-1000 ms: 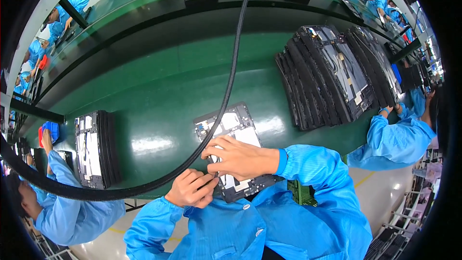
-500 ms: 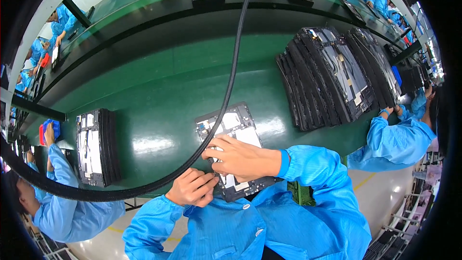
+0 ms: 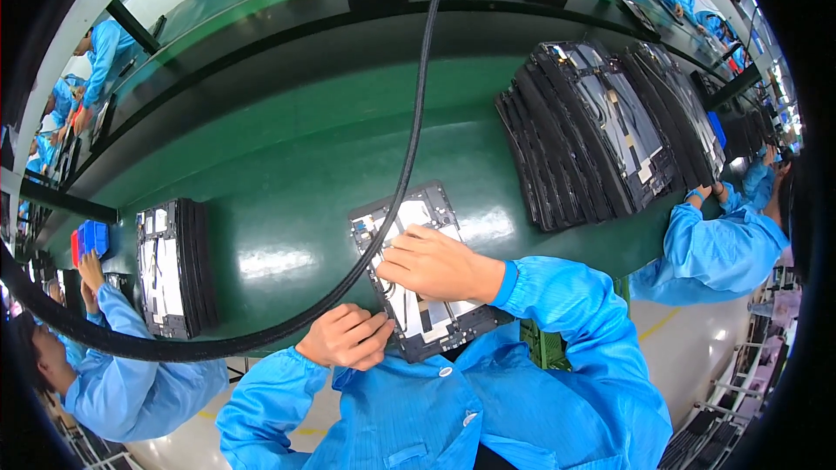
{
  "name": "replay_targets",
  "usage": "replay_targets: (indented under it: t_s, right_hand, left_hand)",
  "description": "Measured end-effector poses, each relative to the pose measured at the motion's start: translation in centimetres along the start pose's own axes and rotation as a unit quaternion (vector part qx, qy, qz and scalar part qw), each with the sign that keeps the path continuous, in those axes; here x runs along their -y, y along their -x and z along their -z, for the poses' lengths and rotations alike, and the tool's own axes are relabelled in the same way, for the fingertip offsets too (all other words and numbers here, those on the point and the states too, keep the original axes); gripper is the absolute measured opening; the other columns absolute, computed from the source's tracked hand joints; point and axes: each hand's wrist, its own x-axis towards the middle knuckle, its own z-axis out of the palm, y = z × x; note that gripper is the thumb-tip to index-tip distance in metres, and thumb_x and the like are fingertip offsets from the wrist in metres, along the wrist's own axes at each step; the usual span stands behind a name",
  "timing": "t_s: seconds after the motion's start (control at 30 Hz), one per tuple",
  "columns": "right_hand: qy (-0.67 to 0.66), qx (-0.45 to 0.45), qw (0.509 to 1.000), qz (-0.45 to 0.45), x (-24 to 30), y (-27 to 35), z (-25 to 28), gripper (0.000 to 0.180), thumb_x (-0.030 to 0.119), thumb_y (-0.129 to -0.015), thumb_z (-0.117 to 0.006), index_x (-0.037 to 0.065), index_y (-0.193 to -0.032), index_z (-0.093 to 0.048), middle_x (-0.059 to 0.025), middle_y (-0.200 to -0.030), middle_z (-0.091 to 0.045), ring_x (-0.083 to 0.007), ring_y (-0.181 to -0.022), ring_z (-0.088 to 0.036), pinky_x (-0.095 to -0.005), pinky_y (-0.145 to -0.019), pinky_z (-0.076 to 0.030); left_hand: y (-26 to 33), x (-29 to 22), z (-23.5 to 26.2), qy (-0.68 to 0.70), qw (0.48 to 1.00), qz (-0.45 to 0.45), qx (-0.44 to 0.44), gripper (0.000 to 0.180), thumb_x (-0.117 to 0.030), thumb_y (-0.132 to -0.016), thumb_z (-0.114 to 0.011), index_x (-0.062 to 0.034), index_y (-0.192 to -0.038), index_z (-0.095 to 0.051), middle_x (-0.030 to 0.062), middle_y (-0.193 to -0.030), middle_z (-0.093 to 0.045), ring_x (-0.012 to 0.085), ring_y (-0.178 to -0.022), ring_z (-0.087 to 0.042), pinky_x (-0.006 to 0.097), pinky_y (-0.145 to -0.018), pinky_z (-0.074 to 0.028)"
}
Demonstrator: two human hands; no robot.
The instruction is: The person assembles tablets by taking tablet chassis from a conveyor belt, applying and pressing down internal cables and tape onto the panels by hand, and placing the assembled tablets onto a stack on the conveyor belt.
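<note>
Right hand [image 3: 433, 265] lies flat, fingers open, on the opened tablet [image 3: 418, 270] at the green desk's [image 3: 287, 165] near edge; left hand [image 3: 347, 337], fingers curled closed, pinches its near-left corner.

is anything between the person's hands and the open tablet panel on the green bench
Nothing visible does. The right hand lies flat on the tablet panel, and the left hand touches its near left edge.

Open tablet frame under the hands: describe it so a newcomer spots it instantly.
On the green bench, look at the near edge in the middle. The open tablet frame lies flat there, alone, with the right hand on it and the left hand at its near-left corner. The other frames sit in stacks.
</note>
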Motion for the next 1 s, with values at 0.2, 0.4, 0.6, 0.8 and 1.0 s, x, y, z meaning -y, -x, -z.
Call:
replay_targets:
  t_s: [0.2,0.4,0.6,0.8,1.0]
  right_hand:
    - [-0.008,-0.020,1.000,-0.009,-0.4,-0.1,-0.3,0.019,0.015,-0.086,-0.072,0.011,-0.104,-0.066,-0.0010,-0.094,-0.063,-0.0215,-0.095,-0.063,-0.0382,-0.088,-0.047]
    - [-0.165,0.041,0.985,-0.027,-1.6,0.1,2.5,0.023,0.007,-0.079,-0.077,0.013,-0.097,-0.064,0.0012,-0.090,-0.063,-0.0225,-0.094,-0.060,-0.0392,-0.085,-0.044]
    - [-0.143,0.012,0.989,-0.026,-1.2,-0.8,1.1,0.022,0.005,-0.080,-0.076,0.012,-0.096,-0.063,-0.0002,-0.087,-0.062,-0.0235,-0.092,-0.060,-0.0388,-0.082,-0.043]
    - [-0.132,0.006,0.990,-0.041,-1.2,-1.1,-0.3,0.024,0.004,-0.078,-0.078,0.011,-0.096,-0.063,-0.0011,-0.088,-0.062,-0.0248,-0.090,-0.061,-0.0396,-0.080,-0.042]
    - [-0.160,0.002,0.985,-0.069,-1.5,-1.2,-0.8,0.021,0.007,-0.083,-0.080,0.011,-0.097,-0.065,-0.0029,-0.090,-0.064,-0.0247,-0.091,-0.063,-0.0417,-0.078,-0.041]
  left_hand:
    - [0.2,0.2,-0.3,-0.040,0.999,-0.032,-0.011,0.033,-0.020,-0.079,-0.069,-0.0070,-0.107,-0.083,0.0055,-0.104,-0.078,0.0197,-0.080,-0.067,0.034,-0.077,-0.058]
    - [0.0,0.5,0.0,-0.022,0.999,-0.038,-0.002,0.036,-0.022,-0.079,-0.069,-0.0066,-0.108,-0.083,0.0066,-0.104,-0.078,0.0204,-0.079,-0.068,0.035,-0.077,-0.058]
    - [0.0,0.7,0.0,0.000,0.999,-0.043,0.016,0.041,-0.024,-0.079,-0.075,-0.0042,-0.114,-0.080,0.0076,-0.108,-0.077,0.0208,-0.080,-0.064,0.034,-0.077,-0.054]
    - [-0.3,0.7,-0.2,-0.050,0.998,-0.042,-0.004,0.034,-0.021,-0.080,-0.076,-0.0042,-0.110,-0.079,0.0072,-0.106,-0.076,0.0207,-0.082,-0.066,0.034,-0.079,-0.056]
    - [-1.2,1.7,0.1,-0.043,0.996,-0.083,0.010,0.029,-0.026,-0.083,-0.080,-0.0051,-0.104,-0.078,0.0072,-0.102,-0.075,0.0206,-0.084,-0.068,0.035,-0.082,-0.057]
